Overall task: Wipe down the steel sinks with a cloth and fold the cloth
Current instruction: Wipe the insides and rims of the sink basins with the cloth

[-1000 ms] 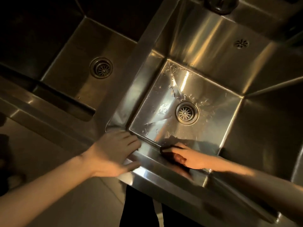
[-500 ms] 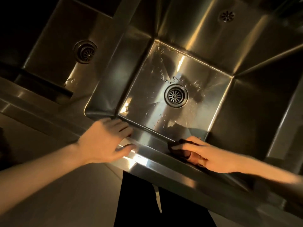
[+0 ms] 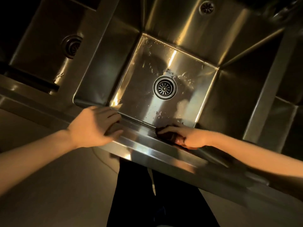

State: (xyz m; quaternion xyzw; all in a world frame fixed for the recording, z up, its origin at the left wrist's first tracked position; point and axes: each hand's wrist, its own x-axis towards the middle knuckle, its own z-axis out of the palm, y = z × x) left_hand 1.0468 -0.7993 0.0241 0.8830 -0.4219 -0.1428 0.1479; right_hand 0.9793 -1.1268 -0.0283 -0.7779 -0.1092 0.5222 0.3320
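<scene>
Two steel sinks lie below me. The near sink (image 3: pixel 101 76) has a wet floor with water streaks around its round drain (image 3: pixel 165 87). My right hand (image 3: pixel 188 136) presses a dark cloth (image 3: pixel 165 134) against the sink's front inner wall, just under the front rim (image 3: pixel 144 145); the fingers cover most of the cloth. My left hand (image 3: pixel 95 126) rests on that front rim at the sink's near left corner, fingers laid over the edge and holding nothing. A second sink (image 3: pixel 41 38) with its own drain (image 3: pixel 72 45) lies to the left in shadow.
A steel divider (image 3: pixel 98 30) separates the two sinks. An overflow grille (image 3: pixel 207 7) sits high on the near sink's back wall. Another steel basin edge (image 3: pixel 268 89) runs along the right. My dark trousers (image 3: pixel 155 202) and pale floor (image 3: pixel 57 185) are below the counter.
My right hand has slid the cloth along the front inner wall, first to the right and then slightly back left. The left hand stays on the rim. The view has tilted closer over the sink.
</scene>
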